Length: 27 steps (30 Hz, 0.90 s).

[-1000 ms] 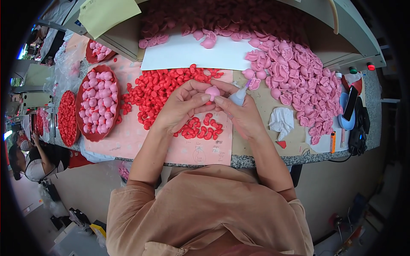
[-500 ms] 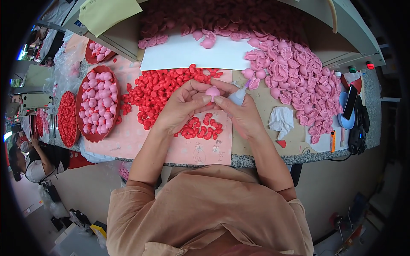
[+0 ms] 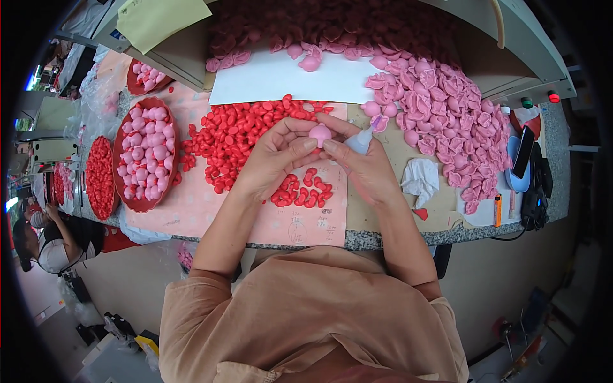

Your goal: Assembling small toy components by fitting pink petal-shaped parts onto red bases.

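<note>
In both hands (image 3: 274, 157) (image 3: 365, 167), thumbs (image 3: 302, 149) overlap a pink piece (image 3: 320, 133).

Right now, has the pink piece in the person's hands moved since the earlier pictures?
Yes, slightly: the pink piece has shifted rightward, judged against the white sheet on the table.

Pink rounded piece (image 3: 320, 133) shifted slightly upward in view, nudged to the right as well; squeeze bottle (image 3: 360, 142) carried slightly rightward, in the right hand (image 3: 368, 171)
</note>
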Available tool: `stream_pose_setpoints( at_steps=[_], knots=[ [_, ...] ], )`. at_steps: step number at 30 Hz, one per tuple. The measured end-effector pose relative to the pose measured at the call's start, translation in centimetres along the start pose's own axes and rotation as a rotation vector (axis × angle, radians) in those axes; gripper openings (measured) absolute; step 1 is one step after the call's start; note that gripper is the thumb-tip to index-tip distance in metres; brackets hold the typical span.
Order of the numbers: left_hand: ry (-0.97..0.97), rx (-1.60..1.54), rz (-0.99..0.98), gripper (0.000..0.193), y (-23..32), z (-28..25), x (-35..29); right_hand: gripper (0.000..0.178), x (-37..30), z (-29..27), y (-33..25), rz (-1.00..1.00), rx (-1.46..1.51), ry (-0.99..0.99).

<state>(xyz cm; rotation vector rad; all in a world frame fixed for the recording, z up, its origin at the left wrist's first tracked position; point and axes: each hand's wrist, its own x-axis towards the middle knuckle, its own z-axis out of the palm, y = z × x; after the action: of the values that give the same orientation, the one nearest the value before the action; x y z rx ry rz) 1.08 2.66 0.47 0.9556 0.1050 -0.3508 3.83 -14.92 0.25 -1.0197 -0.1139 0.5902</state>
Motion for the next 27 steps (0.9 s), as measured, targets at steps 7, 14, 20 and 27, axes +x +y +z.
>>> stream_pose_setpoints(
  at_steps=[7,14,20,27],
  knots=[
    [0.054,0.004,0.019,0.025,0.1,0.5,-0.1,0.045,0.1,-0.1,0.3,-0.032,-0.013,-0.003],
    [0.038,0.084,0.075,0.029,-0.3,0.2,0.2,0.047,0.2,0.4,0.2,-0.072,-0.064,0.057],
    [0.009,0.102,0.08,0.033,-0.2,0.4,0.1,0.052,0.0,0.9,0.4,-0.322,-0.36,0.152],
    [-0.054,-0.073,0.093,0.034,-0.5,0.4,0.1,0.041,0.0,0.4,0.7,-0.488,-0.69,0.21]
  ],
)
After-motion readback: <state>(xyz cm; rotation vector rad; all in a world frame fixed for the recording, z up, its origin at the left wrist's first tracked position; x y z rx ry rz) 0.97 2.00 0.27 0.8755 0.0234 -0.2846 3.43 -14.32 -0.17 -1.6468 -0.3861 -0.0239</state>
